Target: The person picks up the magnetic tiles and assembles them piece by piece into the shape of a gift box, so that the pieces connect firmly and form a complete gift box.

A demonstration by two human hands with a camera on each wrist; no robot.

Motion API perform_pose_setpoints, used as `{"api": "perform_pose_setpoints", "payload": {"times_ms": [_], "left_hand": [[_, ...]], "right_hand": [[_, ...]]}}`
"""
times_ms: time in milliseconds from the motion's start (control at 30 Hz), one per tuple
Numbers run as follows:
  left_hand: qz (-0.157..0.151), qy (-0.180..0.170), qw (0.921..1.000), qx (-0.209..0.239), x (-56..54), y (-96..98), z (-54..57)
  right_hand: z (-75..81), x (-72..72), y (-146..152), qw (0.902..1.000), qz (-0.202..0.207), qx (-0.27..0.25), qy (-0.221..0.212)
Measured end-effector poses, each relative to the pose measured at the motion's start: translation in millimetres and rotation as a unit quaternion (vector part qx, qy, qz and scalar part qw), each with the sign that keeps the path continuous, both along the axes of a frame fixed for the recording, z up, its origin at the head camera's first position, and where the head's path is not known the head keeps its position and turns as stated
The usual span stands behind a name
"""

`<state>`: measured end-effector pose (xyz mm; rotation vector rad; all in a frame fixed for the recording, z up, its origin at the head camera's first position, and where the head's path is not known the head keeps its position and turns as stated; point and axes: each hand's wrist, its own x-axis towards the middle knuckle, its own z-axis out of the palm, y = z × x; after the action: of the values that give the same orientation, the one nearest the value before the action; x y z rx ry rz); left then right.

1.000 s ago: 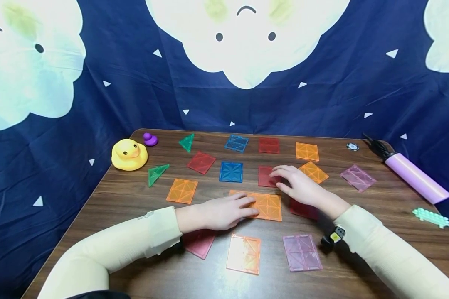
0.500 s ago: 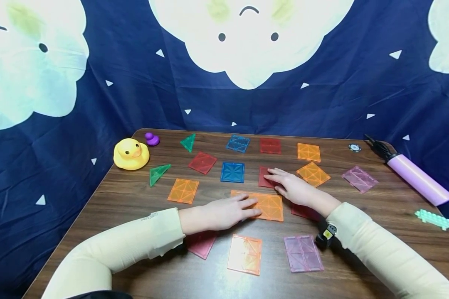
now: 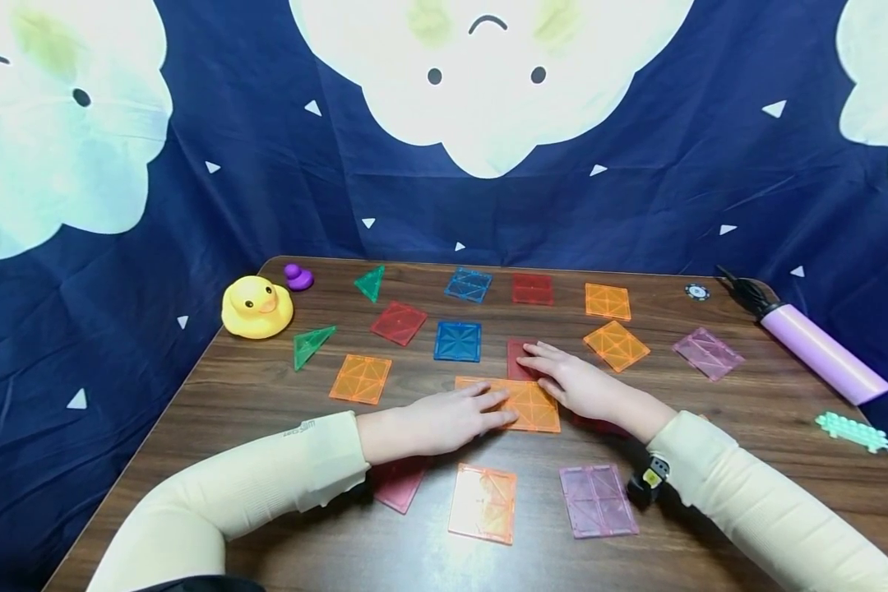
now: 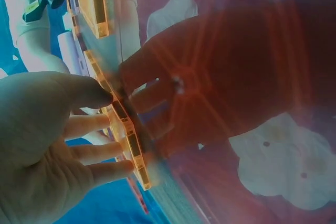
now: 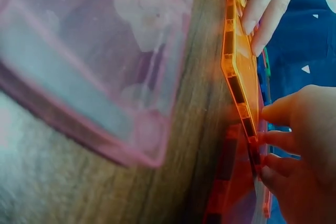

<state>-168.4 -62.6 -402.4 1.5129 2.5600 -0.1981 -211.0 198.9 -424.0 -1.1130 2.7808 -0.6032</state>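
Note:
Two orange square magnetic tiles point(image 3: 538, 409) lie edge to edge mid-table. My left hand point(image 3: 440, 421) rests on the left one, its fingers stretched over the tile and covering most of it. Just behind the right tile is a red square magnetic tile point(image 3: 517, 355), partly hidden under the fingertips of my right hand point(image 3: 588, 386). My right thumb reaches the corner of the orange tile. In the right wrist view, the right fingers touch the tile edges beside the orange tile point(image 5: 243, 72). Another red tile lies mostly hidden beneath my right wrist.
Around the hands lie blue point(image 3: 458, 341), purple point(image 3: 598, 501) and further orange tiles point(image 3: 483, 503), plus green triangles point(image 3: 313, 347). A pink-red tile point(image 3: 398, 487) sits under the left wrist. Yellow duck point(image 3: 257, 307) stands left; lilac cylinder point(image 3: 825, 352) lies right.
My right hand has drawn the red tile a little toward me and left, up to the orange pair. The left hand stays in place on its orange tile.

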Motion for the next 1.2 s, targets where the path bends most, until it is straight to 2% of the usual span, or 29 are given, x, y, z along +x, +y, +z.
{"api": "perform_pose_setpoints", "payload": {"times_ms": [433,533,600,700,767,833,933,1000,1067,1200], "left_hand": [[0.008,-0.012,0.9999,-0.001,-0.3,0.4,1.9],[0.001,-0.024,0.9996,0.015,-2.4,-1.1,2.1],[-0.001,-0.045,0.9982,0.040,-5.9,-3.4,2.1],[0.010,-0.081,0.9918,0.098,-15.7,-9.4,2.2],[0.034,-0.096,0.9845,0.142,-24.4,-14.6,4.0],[0.062,-0.098,0.9768,0.180,-35.4,-19.9,6.1],[0.106,-0.081,0.9690,0.208,-53.4,-27.0,8.2],[0.126,-0.072,0.9681,0.205,-65.0,-30.6,8.7],[0.146,-0.068,0.9699,0.183,-73.9,-32.8,8.4],[0.177,-0.087,0.9716,0.130,-82.3,-33.3,7.6]], "right_hand": [[1.5,4.8,-4,0.9997,-0.015,-0.001,-0.020],[1.8,8.5,-4,0.9997,-0.008,-0.001,-0.023],[1.0,12.0,-3,0.9998,0.003,-0.001,-0.022],[-1.7,17.1,-3,0.9995,0.018,0.011,-0.022],[-3.9,19.4,-3,0.9993,0.023,0.025,-0.016],[-4.8,21.1,-4,0.9989,0.024,0.038,-0.013],[-3.8,22.8,-5,0.9985,0.023,0.048,-0.011],[-2.9,23.6,-6,0.9984,0.021,0.051,-0.014],[-2.1,24.4,-7,0.9982,0.018,0.053,-0.020],[-1.6,24.9,-7,0.9981,0.014,0.055,-0.026]]}}
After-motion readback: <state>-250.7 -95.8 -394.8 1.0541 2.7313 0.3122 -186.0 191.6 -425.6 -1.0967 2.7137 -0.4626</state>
